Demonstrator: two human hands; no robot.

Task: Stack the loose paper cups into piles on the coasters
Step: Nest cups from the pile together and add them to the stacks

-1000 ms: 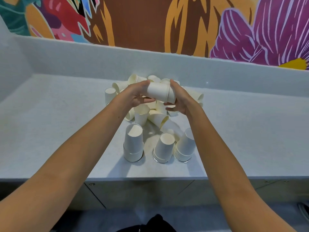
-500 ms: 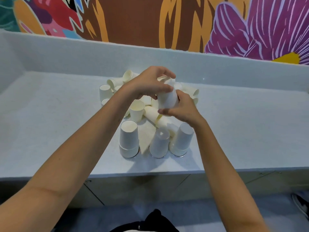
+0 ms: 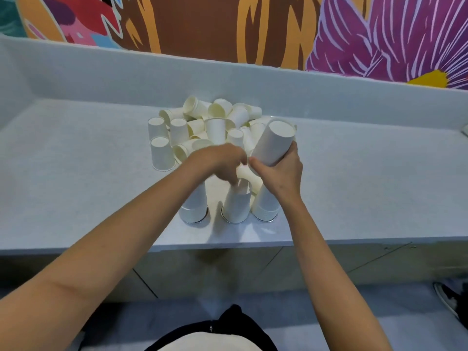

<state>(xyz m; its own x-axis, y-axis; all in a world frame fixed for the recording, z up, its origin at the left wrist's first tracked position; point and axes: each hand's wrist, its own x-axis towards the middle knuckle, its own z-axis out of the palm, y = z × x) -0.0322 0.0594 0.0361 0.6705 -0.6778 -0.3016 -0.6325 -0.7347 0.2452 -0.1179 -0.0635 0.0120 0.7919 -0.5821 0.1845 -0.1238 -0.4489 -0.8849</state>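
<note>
Paper cups (image 3: 215, 127), loose and white, lie heaped at the middle of the countertop (image 3: 76, 173), toward its back edge. Some stand mouth-down and others lie on their sides.

Head view: near the front edge three piles of nested cups stand mouth-down in a row, namely the left pile (image 3: 193, 206), the middle pile (image 3: 235, 206) and the right pile (image 3: 266, 205). Each rests on a round coaster (image 3: 203, 220), of which only a metallic rim shows.

The right hand (image 3: 281, 176) is wrapped firmly around a held stack (image 3: 274, 143) of nested cups. This stack is tilted, with its closed base raised and pointing away from the person, and it sits above and beyond the right pile.

The left hand (image 3: 217, 160) points downward with its fingertips at the top of the middle pile. Motion blur hides whether they pinch a cup or merely touch it.

One cup (image 3: 247, 173) lies on its side between the two hands, just behind the middle pile.

A raised back wall (image 3: 101, 72) borders the countertop, and a painted mural (image 3: 202, 26) rises above it. Cabinet fronts (image 3: 228, 269) show beneath the front edge. A dark shoe (image 3: 449, 298) is at the lower right.
</note>
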